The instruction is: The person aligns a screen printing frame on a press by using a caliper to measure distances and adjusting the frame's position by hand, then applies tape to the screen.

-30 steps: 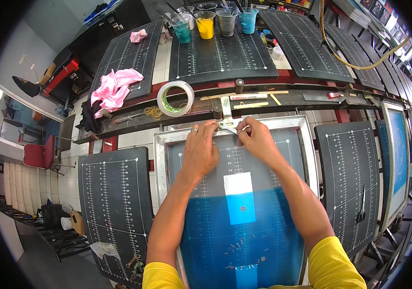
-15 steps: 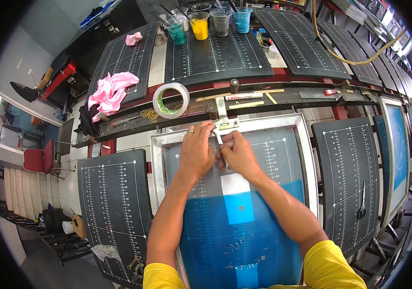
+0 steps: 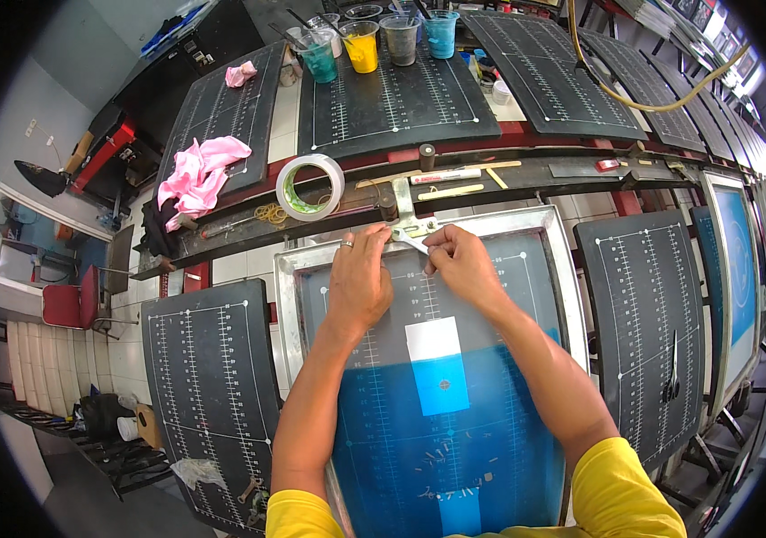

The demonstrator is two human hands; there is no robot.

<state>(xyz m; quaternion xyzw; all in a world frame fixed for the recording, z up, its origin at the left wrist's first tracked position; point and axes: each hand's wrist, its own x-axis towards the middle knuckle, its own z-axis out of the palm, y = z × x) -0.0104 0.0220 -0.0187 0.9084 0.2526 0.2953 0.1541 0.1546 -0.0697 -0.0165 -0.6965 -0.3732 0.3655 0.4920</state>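
"Holding what, right fingers (image 3: 441, 237)?"

"One wrench (image 3: 414, 242), pinched, at the metal bracket (image 3: 405, 204) on the upper rim of the silver frame (image 3: 567, 287). Left fingers (image 3: 368, 242): close together alongside; grip cannot be told."

"Surface and room?"

"Narrow black desk (image 3: 531, 179): one tape roll (image 3: 338, 184), one marker (image 3: 445, 176). Beyond: marked dark boards (image 3: 401, 108), coloured cups (image 3: 361, 54), pink cloths (image 3: 203, 172). Far left: red chair (image 3: 67, 303), white-tiled floor (image 3: 230, 263)."

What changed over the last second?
The right hand swung the wrench toward the person, then back away and to the right, near its starting angle. No release is visible. The left hand stayed by the wrench's head; screen frame, metal clamp and tape roll stayed put. The view drifted slightly.
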